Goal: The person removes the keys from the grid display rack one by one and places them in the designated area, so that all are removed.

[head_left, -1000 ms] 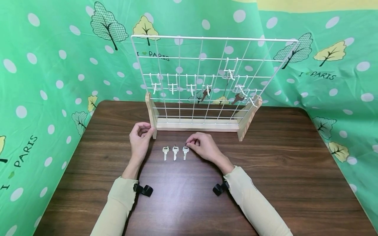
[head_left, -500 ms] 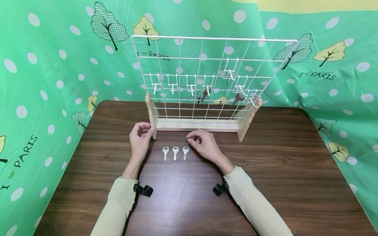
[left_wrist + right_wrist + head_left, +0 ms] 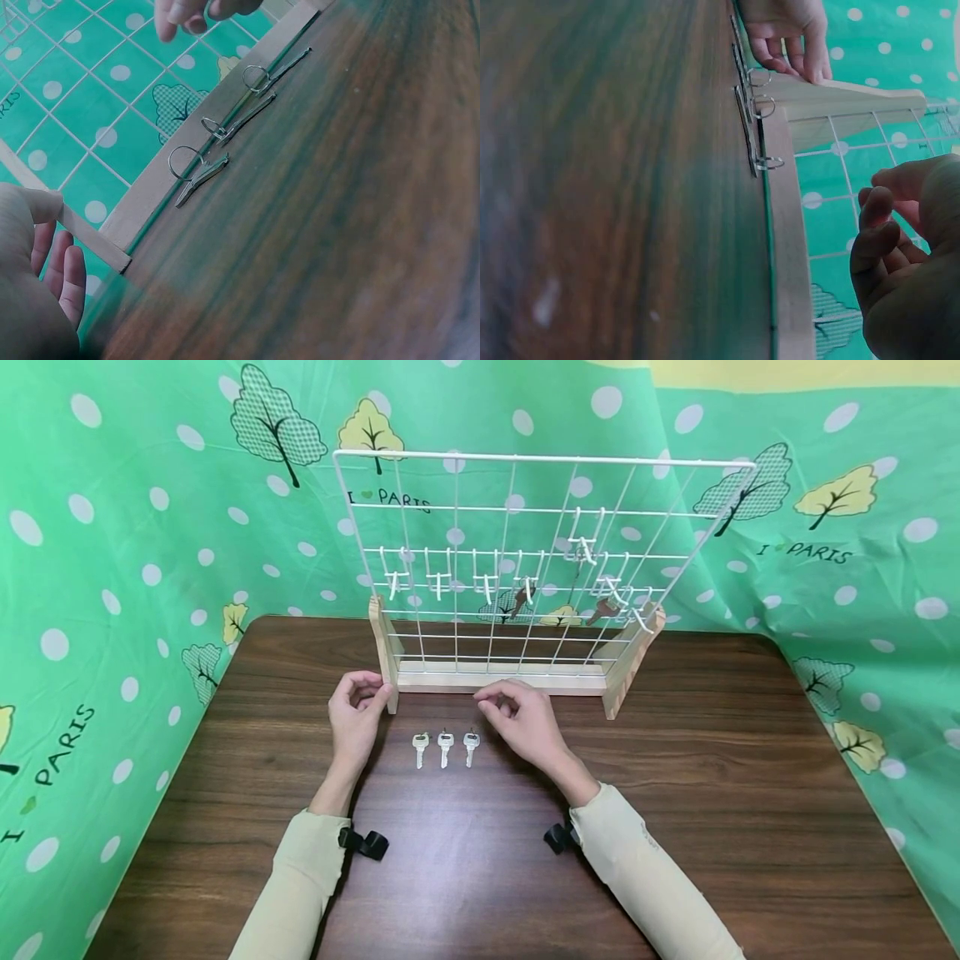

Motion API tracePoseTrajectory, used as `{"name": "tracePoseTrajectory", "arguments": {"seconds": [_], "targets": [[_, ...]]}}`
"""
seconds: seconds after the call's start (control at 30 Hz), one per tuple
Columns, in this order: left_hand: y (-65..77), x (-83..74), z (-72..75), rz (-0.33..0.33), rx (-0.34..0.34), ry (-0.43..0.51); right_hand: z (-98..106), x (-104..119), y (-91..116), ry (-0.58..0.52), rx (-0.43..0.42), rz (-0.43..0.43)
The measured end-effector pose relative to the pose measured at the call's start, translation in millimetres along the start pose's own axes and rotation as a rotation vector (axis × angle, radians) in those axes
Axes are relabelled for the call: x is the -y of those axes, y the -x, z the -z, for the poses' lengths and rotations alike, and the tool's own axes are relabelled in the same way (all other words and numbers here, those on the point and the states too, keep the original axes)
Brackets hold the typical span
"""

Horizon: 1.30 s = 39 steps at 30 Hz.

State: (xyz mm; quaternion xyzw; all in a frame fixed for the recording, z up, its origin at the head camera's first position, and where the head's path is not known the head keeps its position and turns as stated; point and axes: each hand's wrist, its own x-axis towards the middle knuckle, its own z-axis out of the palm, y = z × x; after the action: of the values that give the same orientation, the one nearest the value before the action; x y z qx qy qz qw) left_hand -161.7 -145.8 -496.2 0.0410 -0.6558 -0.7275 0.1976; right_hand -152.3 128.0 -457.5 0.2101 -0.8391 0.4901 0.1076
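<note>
The rack [image 3: 450, 682] has seven hooks [image 3: 486, 585], three keys [image 3: 446, 752] lie on the counter [image 3: 705, 760] at its seven o'clock, the loose left hand [image 3: 356, 714] touches its side [image 3: 386, 652], and the right hand [image 3: 525, 720], loosely bent, floats at the keys' two o'clock.

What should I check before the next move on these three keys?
1. Three silver metal keys lying in a row on the brown wood-grain table: ok.
2. Thin round metal rings on them, rising off the table: ok.
3. Right grip on a key: not ok, empty and apart from them.
4. Left grip touching the pale wooden end panel: ok.
5. Firmness of that touch: cannot tell.
6. Leftmost white wire hook free of keys: ok.
</note>
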Motion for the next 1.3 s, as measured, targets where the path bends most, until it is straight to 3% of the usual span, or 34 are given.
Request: {"name": "tracePoseTrajectory", "arguments": {"seconds": [0.23,0.97,1.3], "targets": [[-0.7,3.2,1.4,-0.011,0.009,-0.001,2.5,5.8,-1.5,-0.041,-0.063,-0.023],[-1.6,3.4,0.5,-0.018,0.013,0.006,25.3,24.1,-14.9,-0.368,-0.234,-0.12],[-0.3,3.1,1.6,-0.015,0.009,0.005,31.6,30.2,-25.8,-0.408,-0.31,-0.101]]}}
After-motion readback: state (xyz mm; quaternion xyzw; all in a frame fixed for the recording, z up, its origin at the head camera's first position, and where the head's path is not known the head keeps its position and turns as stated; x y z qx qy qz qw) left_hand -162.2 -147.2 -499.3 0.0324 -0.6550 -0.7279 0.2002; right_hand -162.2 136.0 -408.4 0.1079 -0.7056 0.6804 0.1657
